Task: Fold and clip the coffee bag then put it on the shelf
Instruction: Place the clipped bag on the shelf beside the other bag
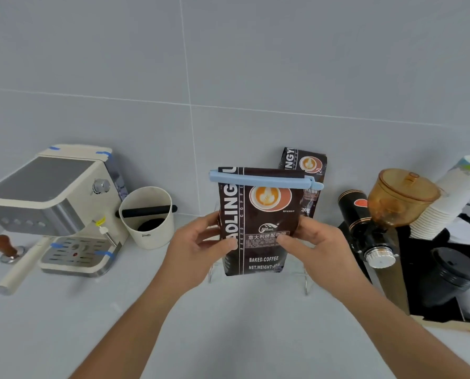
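A dark brown coffee bag (258,214) stands upright in the middle of the view, its top folded over and held by a long light-blue clip (263,179). My left hand (198,244) grips the bag's left side and my right hand (313,242) grips its right side. The bag's bottom sits at a low wire shelf (306,283) on the counter, whose thin metal legs show below the bag. A second coffee bag (307,165) of the same kind stands behind it against the wall.
A cream espresso machine (56,203) stands at the left, with a wooden-handled tamper (4,247) and a cream knock box (149,217) beside it. On the right are a black grinder with an amber hopper (397,198), stacked paper cups (447,203) and a black lidded cup (449,277).
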